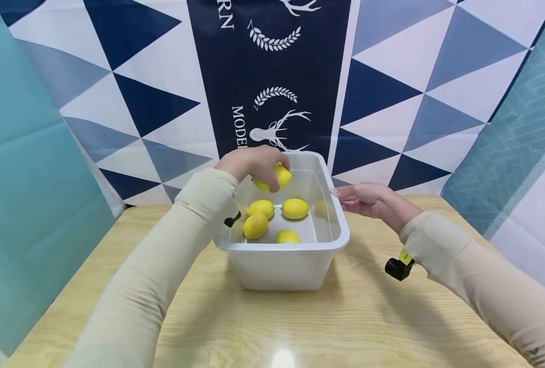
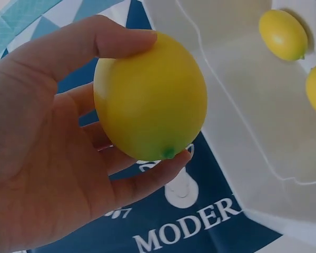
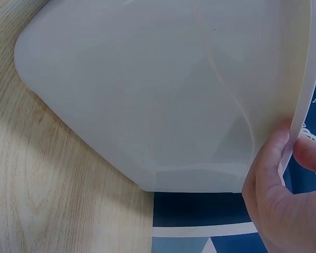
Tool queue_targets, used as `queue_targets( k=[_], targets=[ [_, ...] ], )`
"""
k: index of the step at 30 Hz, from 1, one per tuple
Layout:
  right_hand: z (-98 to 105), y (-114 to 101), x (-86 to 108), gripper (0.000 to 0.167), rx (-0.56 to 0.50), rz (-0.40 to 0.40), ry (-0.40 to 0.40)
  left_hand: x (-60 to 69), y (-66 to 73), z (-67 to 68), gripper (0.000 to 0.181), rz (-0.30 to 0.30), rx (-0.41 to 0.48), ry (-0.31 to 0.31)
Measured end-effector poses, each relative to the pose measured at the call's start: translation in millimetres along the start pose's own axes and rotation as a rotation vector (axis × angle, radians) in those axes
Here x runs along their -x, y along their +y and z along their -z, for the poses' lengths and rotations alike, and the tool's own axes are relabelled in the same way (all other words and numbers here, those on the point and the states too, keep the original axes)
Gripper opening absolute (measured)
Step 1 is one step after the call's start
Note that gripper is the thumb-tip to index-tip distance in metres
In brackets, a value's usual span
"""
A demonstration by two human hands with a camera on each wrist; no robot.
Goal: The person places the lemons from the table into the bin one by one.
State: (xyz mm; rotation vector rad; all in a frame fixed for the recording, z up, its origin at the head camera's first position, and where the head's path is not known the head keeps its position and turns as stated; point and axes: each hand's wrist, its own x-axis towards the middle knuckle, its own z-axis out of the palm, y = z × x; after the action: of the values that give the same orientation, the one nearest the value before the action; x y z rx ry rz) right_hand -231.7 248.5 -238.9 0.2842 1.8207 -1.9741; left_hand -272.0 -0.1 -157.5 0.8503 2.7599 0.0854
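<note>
Left hand (image 1: 258,164) is curled round a lemon (image 2: 152,97), which is held between thumb and fingers over the far left part of the tub (image 1: 281,268). The tub is set on the bench (image 1: 217,317), its rim (image 3: 309,79) pinched by the right hand (image 1: 366,199). Four lemons (image 1: 295,208) are spread on its floor, two apparently touching. A light but secure grip should be used, since the smooth skin could slip. The rim is best cleared without a knock, and the tub steadied until the lemon is freed.
</note>
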Motion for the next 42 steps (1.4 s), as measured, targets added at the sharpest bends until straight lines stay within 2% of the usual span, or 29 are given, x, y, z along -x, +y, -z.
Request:
queue_targets(
  k=[4, 8, 12, 18, 21, 27, 30, 38, 42],
  targets=[
    [-1, 2, -0.5, 0.011, -0.004, 0.001, -0.003, -7.2, -5.2, -6.4, 0.054, 0.020, 0.011, 0.037],
    [-1, 2, -1.2, 0.005, 0.005, 0.005, -0.001, -11.1, -10.3, -8.6, 0.054, 0.022, -0.002, 0.130],
    [1, 1, -0.4, 0.004, 0.018, 0.014, -0.007, -8.8, -12.6, -5.0, 0.052, 0.010, -0.030, 0.211],
    [3, 1, 0.0, 0.013, 0.035, 0.019, -0.032, 8.0, -19.9, -2.3, 0.051, 0.017, -0.046, 0.251],
    [3, 1, -0.1, 0.011, 0.029, 0.016, -0.037, 18.8, -26.6, -3.5, 0.051, 0.017, -0.048, 0.280],
    [2, 0, -1.2, 0.010, 0.019, 0.008, -0.040, 41.0, -46.5, -11.9, 0.053, 0.018, 0.030, 0.429],
    [3, 1, -1.8, 0.013, 0.016, 0.008, -0.043, 51.2, -55.9, -17.8, 0.053, 0.021, 0.042, 0.493],
    [5, 2, -1.1, 0.014, 0.026, 0.000, -0.044, 71.3, -79.3, -37.0, 0.055, 0.120, 0.063, 0.598],
    [6, 2, -1.8, 0.015, 0.025, 0.003, -0.052, 78.8, -92.8, -50.5, 0.056, 0.158, 0.034, 0.660]
  ],
)
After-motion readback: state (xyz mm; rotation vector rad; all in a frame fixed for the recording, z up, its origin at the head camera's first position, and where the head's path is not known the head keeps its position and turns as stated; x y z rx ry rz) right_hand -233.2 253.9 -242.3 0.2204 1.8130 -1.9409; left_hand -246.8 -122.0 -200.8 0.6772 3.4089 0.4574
